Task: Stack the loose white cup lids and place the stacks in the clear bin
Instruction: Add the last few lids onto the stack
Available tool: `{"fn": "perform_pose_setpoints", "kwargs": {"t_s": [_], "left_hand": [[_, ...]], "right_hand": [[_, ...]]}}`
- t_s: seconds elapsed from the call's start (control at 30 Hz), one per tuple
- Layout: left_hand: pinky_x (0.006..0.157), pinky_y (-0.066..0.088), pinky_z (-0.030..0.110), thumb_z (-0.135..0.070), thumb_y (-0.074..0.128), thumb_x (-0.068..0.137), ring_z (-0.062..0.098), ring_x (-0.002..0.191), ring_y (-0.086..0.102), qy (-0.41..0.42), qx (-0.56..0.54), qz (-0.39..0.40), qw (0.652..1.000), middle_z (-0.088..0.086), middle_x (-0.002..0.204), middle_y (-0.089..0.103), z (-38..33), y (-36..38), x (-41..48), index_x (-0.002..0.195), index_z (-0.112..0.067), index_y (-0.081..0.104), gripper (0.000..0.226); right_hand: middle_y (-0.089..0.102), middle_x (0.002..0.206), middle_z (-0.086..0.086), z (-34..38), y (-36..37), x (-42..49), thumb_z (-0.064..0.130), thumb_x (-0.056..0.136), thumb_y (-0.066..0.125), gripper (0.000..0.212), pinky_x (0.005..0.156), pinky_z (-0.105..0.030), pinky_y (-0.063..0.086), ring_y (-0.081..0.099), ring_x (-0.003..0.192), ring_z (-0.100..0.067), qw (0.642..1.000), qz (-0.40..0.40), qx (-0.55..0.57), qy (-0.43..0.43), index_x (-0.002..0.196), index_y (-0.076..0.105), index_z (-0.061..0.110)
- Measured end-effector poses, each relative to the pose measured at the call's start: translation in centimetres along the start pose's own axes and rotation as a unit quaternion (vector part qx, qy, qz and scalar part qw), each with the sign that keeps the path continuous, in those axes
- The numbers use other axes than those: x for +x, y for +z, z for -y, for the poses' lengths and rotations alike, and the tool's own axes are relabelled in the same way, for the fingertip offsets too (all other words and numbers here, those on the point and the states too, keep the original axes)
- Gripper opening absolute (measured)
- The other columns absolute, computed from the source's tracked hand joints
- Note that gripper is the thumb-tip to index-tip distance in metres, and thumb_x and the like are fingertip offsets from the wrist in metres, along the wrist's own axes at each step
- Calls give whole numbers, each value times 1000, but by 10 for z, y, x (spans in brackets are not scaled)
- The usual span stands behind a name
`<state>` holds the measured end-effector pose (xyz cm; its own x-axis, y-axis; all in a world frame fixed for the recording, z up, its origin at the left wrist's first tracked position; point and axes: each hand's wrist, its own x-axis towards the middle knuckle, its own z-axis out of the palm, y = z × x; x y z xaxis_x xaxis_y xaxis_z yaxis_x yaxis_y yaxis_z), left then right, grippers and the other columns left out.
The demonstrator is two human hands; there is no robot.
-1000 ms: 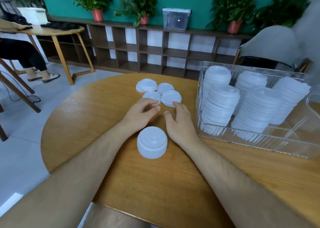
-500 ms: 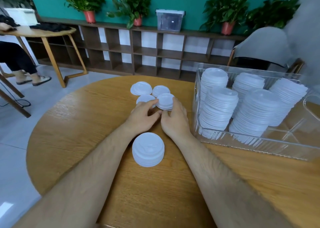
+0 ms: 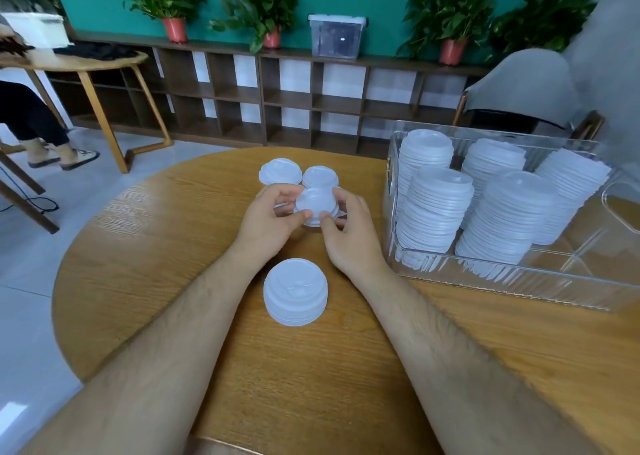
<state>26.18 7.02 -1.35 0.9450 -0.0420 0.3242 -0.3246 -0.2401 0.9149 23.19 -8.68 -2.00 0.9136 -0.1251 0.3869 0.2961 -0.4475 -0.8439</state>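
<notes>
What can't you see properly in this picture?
Head view only:
- How many held lids: the left hand and right hand wrap their edges, and they are blurred.
- Any lid lying under the hands: they hide it.
- Right end of the clear bin: cut off by the picture's edge.
- Bottoms of the bin's stacks: the ribbed wall smears them.

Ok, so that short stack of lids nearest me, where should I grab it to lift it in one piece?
Come down from above and pinch the stack low on opposite sides, at the bottom lid's rim. It sits upright and flat on the table, round, with free space all round; a top-only grip may lift just a few lids.
</notes>
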Motion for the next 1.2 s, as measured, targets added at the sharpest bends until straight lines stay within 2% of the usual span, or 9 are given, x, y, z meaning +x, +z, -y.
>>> {"fn": "perform_pose_setpoints", "kwargs": {"t_s": [0.1,0.2,0.33,0.5,0.63,0.77,0.9,1.07,1.2], "left_hand": [[99,51,24,-10,85,79,6,115,62,-15,-4,26,1000,-4,130,63,-2,-1,-3,114,-34,65,47],[93,50,14,-7,85,78,-5,110,61,-11,9,49,999,-13,129,61,-7,-4,-7,124,-22,64,52],[97,49,21,-12,87,78,3,113,60,-21,33,50,998,-12,122,62,-8,-9,-9,128,-21,64,56],[107,46,36,-22,87,78,13,125,56,-10,55,59,997,-6,133,59,-4,-19,-15,120,-40,63,52],[103,51,27,-6,82,81,9,120,63,-10,-41,61,997,0,131,65,-18,-27,-33,126,-17,63,50],[101,51,30,-10,81,81,12,120,64,-10,-86,76,993,-1,131,66,-29,-35,-59,130,-13,63,53],[107,46,28,-24,89,74,15,131,56,54,-59,67,995,4,141,57,-31,-42,-78,131,-5,64,65],[109,47,41,-34,83,72,21,129,58,77,-12,66,995,4,138,59,-29,-46,-101,123,-9,67,60],[104,49,50,-37,86,70,21,114,65,34,22,98,994,2,120,70,-26,-52,-111,120,-15,67,58]], "right_hand": [[49,139,2,-1,0,0,17,93,68,52,109,-37,47,51,128,-9,1000,12,6,6,141,51,15],[51,142,4,-3,-1,0,23,87,74,61,107,-36,49,51,129,-8,1000,27,10,8,143,51,18],[55,139,4,-5,-6,-1,30,87,75,61,101,-33,53,57,120,-5,998,55,-11,-2,143,52,22],[54,132,11,4,-15,-5,25,89,75,51,95,-31,54,53,121,-4,997,69,-7,-33,137,57,23],[54,132,17,12,-19,-13,28,89,75,48,101,-29,50,52,125,-4,995,73,17,-58,134,59,26],[58,128,11,23,-27,-34,23,89,75,45,103,-32,50,57,122,-9,992,73,62,-77,132,61,21],[61,125,4,29,-35,-54,24,85,77,50,101,-35,51,58,122,-18,984,102,96,-110,132,60,18],[63,122,6,34,-39,-61,23,79,77,57,93,-18,43,57,116,-13,973,182,59,-128,133,60,19],[59,118,4,31,-44,-59,19,78,80,61,93,-10,37,55,114,-11,955,263,10,-134,135,58,22]]}}
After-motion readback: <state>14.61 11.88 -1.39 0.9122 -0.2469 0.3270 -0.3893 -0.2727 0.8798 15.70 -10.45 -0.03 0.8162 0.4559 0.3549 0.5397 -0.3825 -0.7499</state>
